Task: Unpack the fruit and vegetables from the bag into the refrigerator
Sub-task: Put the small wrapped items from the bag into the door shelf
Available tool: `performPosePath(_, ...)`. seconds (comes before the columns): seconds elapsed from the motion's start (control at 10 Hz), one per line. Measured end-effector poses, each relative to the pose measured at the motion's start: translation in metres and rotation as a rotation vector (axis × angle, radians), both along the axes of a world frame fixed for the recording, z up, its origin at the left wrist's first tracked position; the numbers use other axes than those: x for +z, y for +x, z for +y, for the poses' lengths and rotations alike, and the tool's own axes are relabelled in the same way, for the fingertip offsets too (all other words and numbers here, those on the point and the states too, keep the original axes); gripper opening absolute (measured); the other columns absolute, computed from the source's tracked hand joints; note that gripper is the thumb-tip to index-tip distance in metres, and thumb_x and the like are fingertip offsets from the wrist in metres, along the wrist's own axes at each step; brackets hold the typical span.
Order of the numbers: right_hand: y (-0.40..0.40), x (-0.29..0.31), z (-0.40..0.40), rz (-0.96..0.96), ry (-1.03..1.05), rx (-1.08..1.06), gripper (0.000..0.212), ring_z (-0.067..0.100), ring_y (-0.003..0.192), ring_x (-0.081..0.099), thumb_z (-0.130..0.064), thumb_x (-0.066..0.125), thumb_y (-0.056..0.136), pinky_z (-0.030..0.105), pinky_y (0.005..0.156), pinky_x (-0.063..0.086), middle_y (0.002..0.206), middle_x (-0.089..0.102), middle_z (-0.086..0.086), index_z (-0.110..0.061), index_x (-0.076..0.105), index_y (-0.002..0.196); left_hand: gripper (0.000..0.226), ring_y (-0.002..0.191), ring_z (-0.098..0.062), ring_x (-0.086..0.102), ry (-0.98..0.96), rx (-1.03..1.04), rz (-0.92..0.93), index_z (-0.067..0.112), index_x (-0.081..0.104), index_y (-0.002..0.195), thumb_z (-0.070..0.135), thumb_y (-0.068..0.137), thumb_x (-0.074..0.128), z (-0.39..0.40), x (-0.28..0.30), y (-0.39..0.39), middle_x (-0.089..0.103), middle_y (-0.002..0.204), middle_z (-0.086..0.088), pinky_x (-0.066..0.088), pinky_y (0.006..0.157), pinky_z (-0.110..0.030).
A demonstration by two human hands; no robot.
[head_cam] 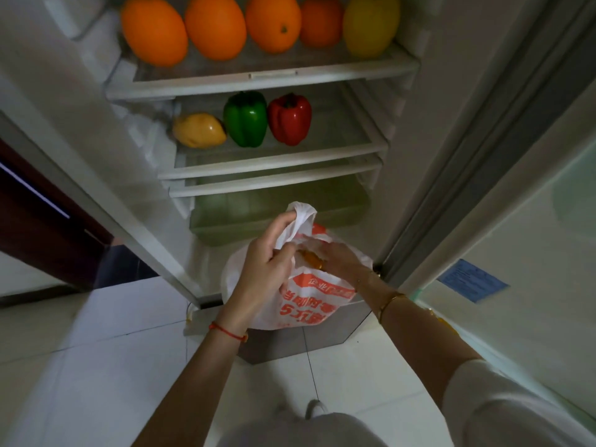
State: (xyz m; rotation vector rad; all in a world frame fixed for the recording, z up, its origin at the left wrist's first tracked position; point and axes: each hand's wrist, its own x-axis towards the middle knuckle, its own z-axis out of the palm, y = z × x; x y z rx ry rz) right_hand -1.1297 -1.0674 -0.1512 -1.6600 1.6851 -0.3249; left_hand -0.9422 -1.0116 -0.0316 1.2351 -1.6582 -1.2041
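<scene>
A white plastic bag with orange print hangs in front of the open refrigerator, low down. My left hand grips the bag's handle and holds it up. My right hand reaches into the bag's mouth, fingers closed around an orange fruit that shows only partly. The upper shelf carries several oranges and a yellow fruit. On the middle shelf stand a yellow mango, a green pepper and a red pepper.
A pale green crisper drawer sits below the shelves, just behind the bag. The refrigerator door stands open on the right with a blue sticker. White tiled floor lies underfoot; dark furniture is at the left.
</scene>
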Motion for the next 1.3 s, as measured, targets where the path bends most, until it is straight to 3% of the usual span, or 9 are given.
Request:
performPosePath(0.1,0.004,-0.025,-0.013,0.141,-0.065,0.077,0.036,0.02,0.124,0.054,-0.039,0.045,0.099,0.034,0.104,0.042,0.135,0.058,-0.001,-0.034,0.053,0.135,0.041,0.053,-0.008,0.055,-0.003,0.015,0.001,0.041,0.049,0.126,0.01,0.099,0.046,-0.006,-0.007,0.002,0.061,0.079,0.005,0.046,0.049,-0.022)
performPosePath(0.2,0.01,-0.034,-0.016,0.24,-0.092,0.05,0.034,0.025,0.118,0.058,-0.039,0.043,0.099,0.04,0.096,0.049,0.129,0.06,0.002,-0.032,0.056,0.13,0.042,0.05,-0.001,0.052,0.03,0.028,0.007,0.039,0.049,0.127,0.008,0.099,0.045,-0.01,-0.01,0.004,0.058,0.073,0.012,0.041,0.048,-0.016)
performPosePath(0.4,0.022,-0.045,-0.021,0.425,-0.103,-0.003,0.049,0.024,0.112,0.061,-0.063,0.039,0.095,0.032,0.087,0.05,0.12,0.063,0.0,-0.029,0.056,0.126,0.044,0.044,-0.004,0.043,0.064,0.042,0.008,0.034,0.048,0.13,0.004,0.098,0.045,-0.012,-0.011,0.007,0.06,0.065,0.013,0.04,0.044,-0.027)
performPosePath(0.6,0.02,-0.054,-0.018,0.321,-0.107,-0.155,0.043,0.012,0.085,0.055,-0.056,0.045,0.093,0.015,0.057,0.03,0.104,0.068,-0.004,-0.023,0.065,0.113,0.043,0.04,-0.004,0.043,0.072,0.044,0.012,0.028,0.047,0.134,0.004,0.099,0.044,-0.01,-0.011,0.008,0.059,0.06,0.014,0.04,0.043,-0.027)
performPosePath(0.8,0.008,-0.028,-0.009,0.121,-0.021,-0.148,0.036,0.023,0.11,0.062,-0.042,0.052,0.098,0.027,0.095,0.046,0.111,0.066,0.001,-0.02,0.06,0.124,0.043,0.043,-0.004,0.045,0.037,0.028,0.011,0.029,0.049,0.133,0.004,0.098,0.044,-0.001,-0.008,0.013,0.057,0.064,0.013,0.038,0.044,-0.024)
performPosePath(1.0,-0.014,0.021,0.008,0.074,-0.044,-0.101,0.037,0.025,0.106,0.065,-0.042,0.061,0.092,0.036,0.1,0.05,0.116,0.069,0.006,-0.015,0.067,0.117,0.045,0.039,-0.007,0.039,0.008,0.005,0.06,0.033,0.05,0.129,0.002,0.097,0.043,0.011,-0.004,0.016,0.056,0.057,0.009,0.037,0.042,-0.033)
performPosePath(1.1,-0.026,0.031,0.024,0.01,-0.012,-0.159,0.028,0.023,0.09,0.066,-0.034,0.068,0.089,0.038,0.088,0.056,0.107,0.071,0.007,-0.011,0.069,0.106,0.045,0.038,-0.013,0.037,0.011,-0.001,0.081,0.029,0.051,0.131,0.001,0.097,0.043,0.018,-0.003,0.017,0.049,0.054,0.0,0.036,0.04,-0.032)
performPosePath(1.2,-0.037,0.04,0.05,0.034,-0.067,-0.191,0.025,0.014,0.077,0.06,-0.033,0.069,0.088,0.014,0.067,0.048,0.098,0.071,0.003,-0.011,0.07,0.1,0.047,0.04,-0.013,0.036,-0.004,-0.022,0.093,0.035,0.052,0.125,0.0,0.096,0.043,0.027,-0.001,0.015,0.052,0.056,0.004,0.035,0.041,-0.035)
performPosePath(1.3,-0.047,0.049,0.078,0.087,-0.143,-0.259,0.025,0.01,0.077,0.059,-0.038,0.068,0.087,0.013,0.061,0.039,0.093,0.07,-0.002,-0.016,0.071,0.1,0.052,0.039,-0.013,0.037,-0.016,-0.044,0.091,0.046,0.052,0.116,-0.001,0.096,0.043,0.035,0.001,0.012,0.052,0.053,0.004,0.035,0.04,-0.032)
